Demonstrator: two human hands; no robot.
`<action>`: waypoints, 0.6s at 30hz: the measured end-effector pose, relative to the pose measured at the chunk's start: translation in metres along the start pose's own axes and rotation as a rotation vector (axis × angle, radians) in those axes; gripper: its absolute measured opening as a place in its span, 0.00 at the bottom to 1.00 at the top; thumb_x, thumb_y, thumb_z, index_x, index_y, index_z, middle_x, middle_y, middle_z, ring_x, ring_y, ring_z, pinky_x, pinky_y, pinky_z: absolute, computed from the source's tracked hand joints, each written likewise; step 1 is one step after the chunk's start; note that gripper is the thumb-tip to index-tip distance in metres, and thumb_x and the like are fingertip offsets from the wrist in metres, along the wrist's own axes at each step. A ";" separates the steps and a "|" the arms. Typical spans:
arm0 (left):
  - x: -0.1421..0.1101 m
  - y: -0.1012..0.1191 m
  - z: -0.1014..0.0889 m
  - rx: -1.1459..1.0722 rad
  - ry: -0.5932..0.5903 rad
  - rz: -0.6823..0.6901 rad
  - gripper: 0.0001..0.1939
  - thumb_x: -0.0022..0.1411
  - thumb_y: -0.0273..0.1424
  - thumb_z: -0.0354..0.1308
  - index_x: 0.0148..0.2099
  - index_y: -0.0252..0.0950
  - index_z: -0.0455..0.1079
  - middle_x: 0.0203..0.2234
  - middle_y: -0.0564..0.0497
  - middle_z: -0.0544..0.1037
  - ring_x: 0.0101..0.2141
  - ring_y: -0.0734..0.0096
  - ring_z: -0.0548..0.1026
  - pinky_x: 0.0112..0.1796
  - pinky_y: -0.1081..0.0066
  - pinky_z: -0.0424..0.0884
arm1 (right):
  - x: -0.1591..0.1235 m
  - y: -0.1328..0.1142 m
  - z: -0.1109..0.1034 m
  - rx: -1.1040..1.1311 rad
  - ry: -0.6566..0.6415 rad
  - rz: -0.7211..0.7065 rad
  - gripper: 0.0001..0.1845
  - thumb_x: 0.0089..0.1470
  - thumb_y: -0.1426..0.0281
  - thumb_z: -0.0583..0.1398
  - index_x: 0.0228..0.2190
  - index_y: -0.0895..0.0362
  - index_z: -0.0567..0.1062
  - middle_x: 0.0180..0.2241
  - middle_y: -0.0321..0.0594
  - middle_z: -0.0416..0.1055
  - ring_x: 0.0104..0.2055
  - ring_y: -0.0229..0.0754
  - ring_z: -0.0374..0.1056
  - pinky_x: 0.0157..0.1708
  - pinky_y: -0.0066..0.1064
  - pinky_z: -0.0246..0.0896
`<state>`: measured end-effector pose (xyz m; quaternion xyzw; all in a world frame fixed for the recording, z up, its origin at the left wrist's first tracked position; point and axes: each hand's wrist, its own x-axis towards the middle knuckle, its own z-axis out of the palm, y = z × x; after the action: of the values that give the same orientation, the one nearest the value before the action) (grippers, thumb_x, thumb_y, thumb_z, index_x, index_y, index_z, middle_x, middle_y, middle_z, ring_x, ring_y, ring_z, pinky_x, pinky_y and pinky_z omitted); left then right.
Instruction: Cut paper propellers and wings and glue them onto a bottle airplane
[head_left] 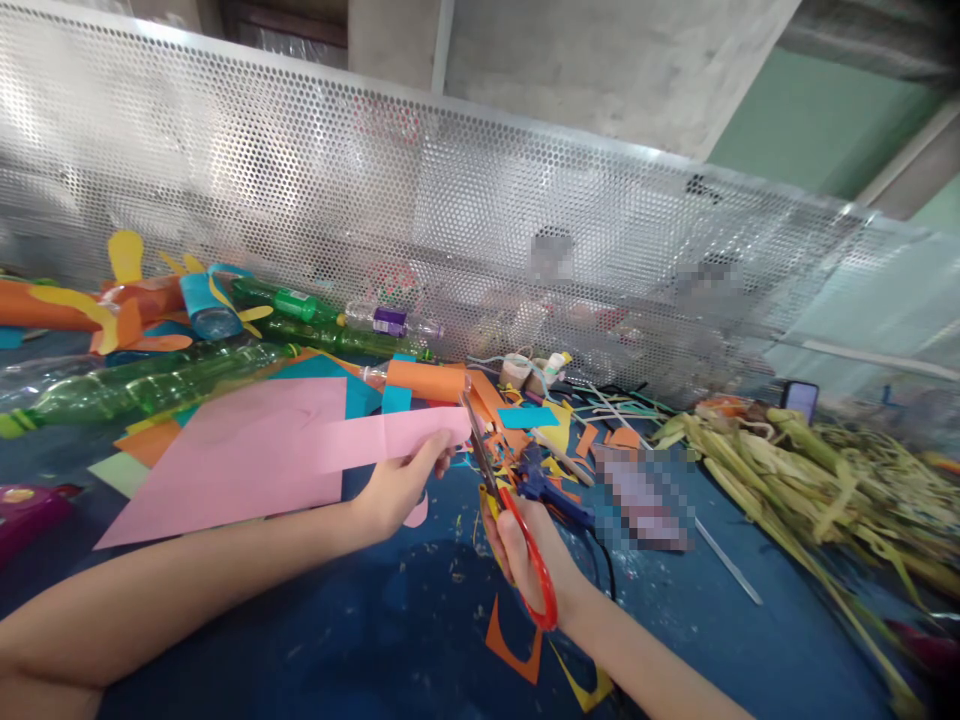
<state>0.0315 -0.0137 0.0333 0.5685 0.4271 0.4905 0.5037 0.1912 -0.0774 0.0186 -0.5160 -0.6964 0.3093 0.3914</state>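
Note:
A long pink paper strip (360, 440) is pinched near its right end by my left hand (401, 485). My right hand (536, 550) is closed around the handles of a pair of scissors (484, 450) with red loops. Their blades point up and away, at the right end of the strip. Whether the blades touch the paper, I cannot tell. Behind the strip lies a larger pink sheet (232, 450) on top of other coloured sheets. A small rounded pink piece (416, 512) shows beneath my left wrist.
Green plastic bottles (165, 385) lie at the left, near an orange-wrapped bottle (427, 380). A blue glue gun (555, 495) rests beside my right hand among paper scraps. Dried corn husks (802, 490) are piled at the right. A perforated metal panel (450, 200) stands behind the blue table (337, 640).

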 end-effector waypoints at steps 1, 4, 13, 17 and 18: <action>0.001 0.000 0.000 -0.020 0.010 0.024 0.18 0.58 0.43 0.48 0.24 0.35 0.64 0.18 0.53 0.65 0.23 0.71 0.65 0.28 0.72 0.64 | 0.000 0.001 0.000 -0.001 0.016 0.001 0.29 0.54 0.45 0.42 0.20 0.55 0.60 0.16 0.33 0.54 0.17 0.34 0.49 0.15 0.26 0.44; 0.003 0.001 0.001 -0.048 0.008 0.119 0.17 0.58 0.40 0.48 0.22 0.35 0.63 0.17 0.54 0.64 0.23 0.72 0.65 0.29 0.72 0.63 | 0.000 0.001 0.001 -0.015 0.048 0.001 0.28 0.54 0.45 0.43 0.20 0.55 0.59 0.18 0.33 0.54 0.18 0.34 0.50 0.16 0.26 0.44; 0.009 0.002 0.000 -0.115 0.024 0.178 0.15 0.57 0.35 0.49 0.21 0.35 0.62 0.17 0.55 0.65 0.21 0.75 0.63 0.27 0.72 0.61 | 0.001 0.001 0.000 -0.053 0.028 -0.015 0.27 0.55 0.46 0.43 0.19 0.55 0.56 0.17 0.32 0.52 0.18 0.33 0.48 0.16 0.26 0.42; 0.009 0.001 0.000 -0.111 0.015 0.180 0.15 0.57 0.35 0.49 0.21 0.35 0.61 0.17 0.55 0.64 0.21 0.75 0.63 0.27 0.73 0.61 | 0.001 0.006 0.003 -0.039 0.040 -0.013 0.26 0.56 0.47 0.43 0.21 0.55 0.57 0.18 0.32 0.52 0.19 0.33 0.49 0.17 0.26 0.43; 0.009 0.000 0.000 -0.117 0.016 0.182 0.14 0.57 0.35 0.49 0.22 0.35 0.61 0.17 0.55 0.64 0.21 0.75 0.63 0.27 0.73 0.61 | 0.001 0.008 0.003 -0.041 0.030 -0.021 0.26 0.56 0.48 0.43 0.21 0.55 0.57 0.18 0.32 0.52 0.19 0.33 0.50 0.17 0.26 0.43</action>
<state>0.0327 -0.0050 0.0349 0.5707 0.3483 0.5628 0.4861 0.1924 -0.0740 0.0107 -0.5212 -0.7020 0.2832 0.3943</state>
